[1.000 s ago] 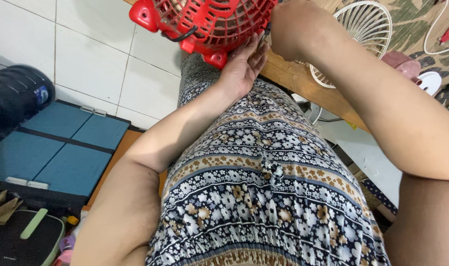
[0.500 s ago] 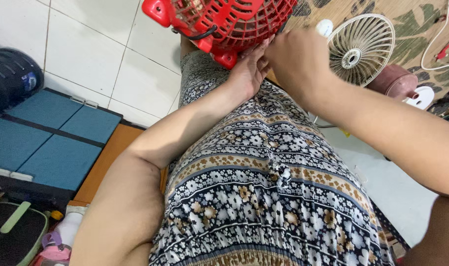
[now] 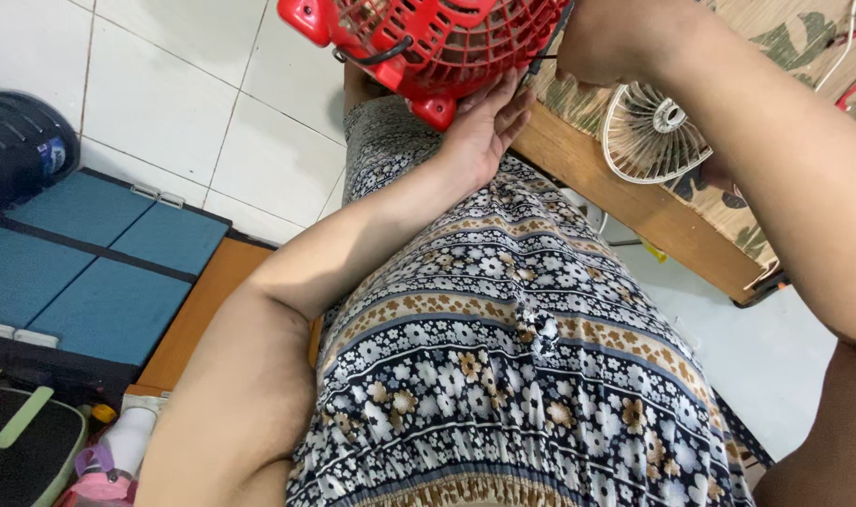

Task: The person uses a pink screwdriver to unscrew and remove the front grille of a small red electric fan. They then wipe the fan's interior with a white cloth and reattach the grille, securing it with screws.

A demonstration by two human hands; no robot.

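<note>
Above my lap, both my hands work on a red fan cage (image 3: 437, 47).

My left hand (image 3: 484, 127) is open, palm and fingers pressed against the cage's underside. My right hand (image 3: 606, 42) is curled at its right edge, pinching a thin dark tool; I cannot tell how tightly. A white fan grille (image 3: 653, 131) lies on the wooden desk (image 3: 634, 202) nearby, and a blue case (image 3: 90, 268) sits on the tiled floor.
</note>
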